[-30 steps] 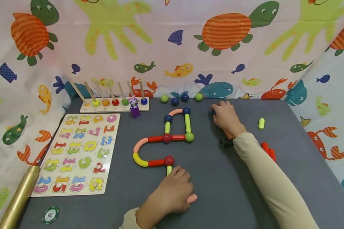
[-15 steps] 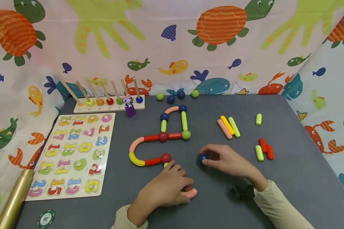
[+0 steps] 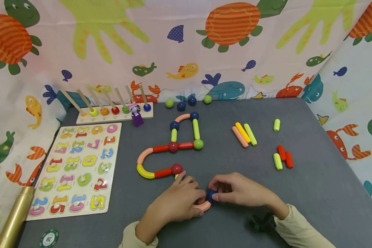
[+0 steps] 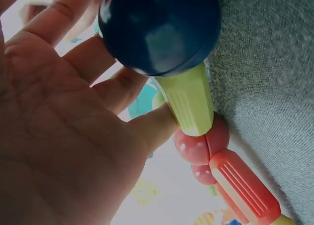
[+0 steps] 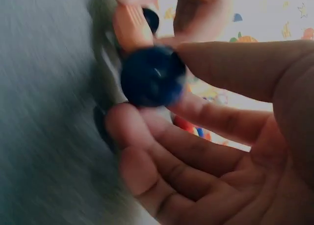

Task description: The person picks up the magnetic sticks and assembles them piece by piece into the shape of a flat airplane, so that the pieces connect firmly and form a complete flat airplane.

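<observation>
My right hand [image 3: 240,191] pinches a dark blue ball [image 5: 153,77] between thumb and fingers. The ball meets the end of a salmon curved stick [image 3: 204,206] from a building set, which my left hand [image 3: 176,199] holds between thumb and index finger. Under the left palm, another blue ball [image 4: 162,29] joins a light green stick [image 4: 189,102], and the little finger rests against that stick. The green stick leads to a red ball [image 3: 176,169], the end of a connected chain of sticks and balls on the table. From above, my left hand hides the second blue ball.
Loose sticks lie to the right: a salmon, yellow and green group [image 3: 244,133], a red pair [image 3: 285,156] with a green one, and a lone green stick [image 3: 277,125]. Spare balls [image 3: 181,106] line the back. A number puzzle board [image 3: 77,168] and peg stand [image 3: 114,113] occupy the left.
My right hand has brought the blue ball from the back right, past the loose sticks, to the salmon curved stick. The left hand stays by the chain. The head view has shifted slightly.
</observation>
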Action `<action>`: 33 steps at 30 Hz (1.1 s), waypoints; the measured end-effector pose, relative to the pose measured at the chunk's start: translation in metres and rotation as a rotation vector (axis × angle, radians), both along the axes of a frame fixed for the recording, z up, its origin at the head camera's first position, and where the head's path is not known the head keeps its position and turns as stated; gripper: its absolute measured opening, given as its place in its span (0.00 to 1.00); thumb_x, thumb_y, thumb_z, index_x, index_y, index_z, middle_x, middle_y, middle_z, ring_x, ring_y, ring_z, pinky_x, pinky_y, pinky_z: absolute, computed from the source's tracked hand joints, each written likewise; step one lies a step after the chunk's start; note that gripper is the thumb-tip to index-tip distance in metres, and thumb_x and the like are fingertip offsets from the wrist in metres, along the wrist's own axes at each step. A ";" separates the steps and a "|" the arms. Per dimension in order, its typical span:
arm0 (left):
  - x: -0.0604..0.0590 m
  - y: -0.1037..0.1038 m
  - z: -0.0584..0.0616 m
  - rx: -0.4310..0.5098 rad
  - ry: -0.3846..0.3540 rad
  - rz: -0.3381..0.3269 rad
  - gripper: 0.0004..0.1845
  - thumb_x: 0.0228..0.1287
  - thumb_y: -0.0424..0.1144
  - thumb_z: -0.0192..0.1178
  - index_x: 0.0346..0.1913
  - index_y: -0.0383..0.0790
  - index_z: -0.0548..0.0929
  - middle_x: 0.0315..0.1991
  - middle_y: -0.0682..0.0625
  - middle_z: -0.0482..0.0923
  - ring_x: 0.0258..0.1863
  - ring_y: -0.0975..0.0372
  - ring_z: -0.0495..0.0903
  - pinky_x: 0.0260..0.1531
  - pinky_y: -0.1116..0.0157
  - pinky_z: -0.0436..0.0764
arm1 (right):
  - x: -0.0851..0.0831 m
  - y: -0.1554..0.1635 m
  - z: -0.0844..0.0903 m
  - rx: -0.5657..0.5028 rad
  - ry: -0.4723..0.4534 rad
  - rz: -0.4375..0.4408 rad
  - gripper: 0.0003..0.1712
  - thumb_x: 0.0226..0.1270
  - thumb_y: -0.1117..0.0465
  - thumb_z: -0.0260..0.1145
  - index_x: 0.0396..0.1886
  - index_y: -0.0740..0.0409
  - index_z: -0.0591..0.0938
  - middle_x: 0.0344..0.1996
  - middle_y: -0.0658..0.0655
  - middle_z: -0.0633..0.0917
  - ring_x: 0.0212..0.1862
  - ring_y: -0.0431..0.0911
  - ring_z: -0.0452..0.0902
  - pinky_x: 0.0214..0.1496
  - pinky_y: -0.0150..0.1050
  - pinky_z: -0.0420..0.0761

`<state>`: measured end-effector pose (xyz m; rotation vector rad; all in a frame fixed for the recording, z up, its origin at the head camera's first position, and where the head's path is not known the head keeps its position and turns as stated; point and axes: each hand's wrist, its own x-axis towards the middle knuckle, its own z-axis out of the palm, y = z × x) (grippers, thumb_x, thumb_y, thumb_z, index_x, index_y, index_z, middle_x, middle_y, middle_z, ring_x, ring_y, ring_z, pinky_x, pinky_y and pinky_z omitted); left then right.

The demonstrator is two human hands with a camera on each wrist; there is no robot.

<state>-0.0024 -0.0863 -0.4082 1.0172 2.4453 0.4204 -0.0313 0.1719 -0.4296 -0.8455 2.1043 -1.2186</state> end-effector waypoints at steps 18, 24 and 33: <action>-0.001 0.006 -0.006 -0.051 0.030 -0.059 0.16 0.63 0.51 0.79 0.32 0.61 0.78 0.43 0.61 0.73 0.66 0.62 0.69 0.78 0.47 0.57 | -0.079 0.032 -0.008 0.588 0.592 -0.518 0.15 0.72 0.67 0.72 0.51 0.72 0.78 0.34 0.67 0.79 0.30 0.58 0.79 0.34 0.58 0.84; -0.001 0.007 -0.008 -0.046 0.030 -0.057 0.15 0.61 0.51 0.80 0.33 0.62 0.79 0.43 0.61 0.73 0.67 0.62 0.68 0.79 0.47 0.56 | -0.082 0.031 -0.005 0.529 0.487 -0.489 0.17 0.71 0.69 0.66 0.55 0.69 0.74 0.27 0.58 0.75 0.27 0.52 0.74 0.30 0.47 0.76; 0.008 0.006 -0.009 -0.100 0.077 -0.043 0.18 0.62 0.56 0.78 0.29 0.60 0.76 0.47 0.60 0.76 0.70 0.60 0.68 0.78 0.48 0.57 | -0.053 0.036 -0.006 0.150 0.036 -0.364 0.21 0.78 0.63 0.63 0.66 0.62 0.81 0.24 0.54 0.80 0.21 0.50 0.78 0.23 0.40 0.75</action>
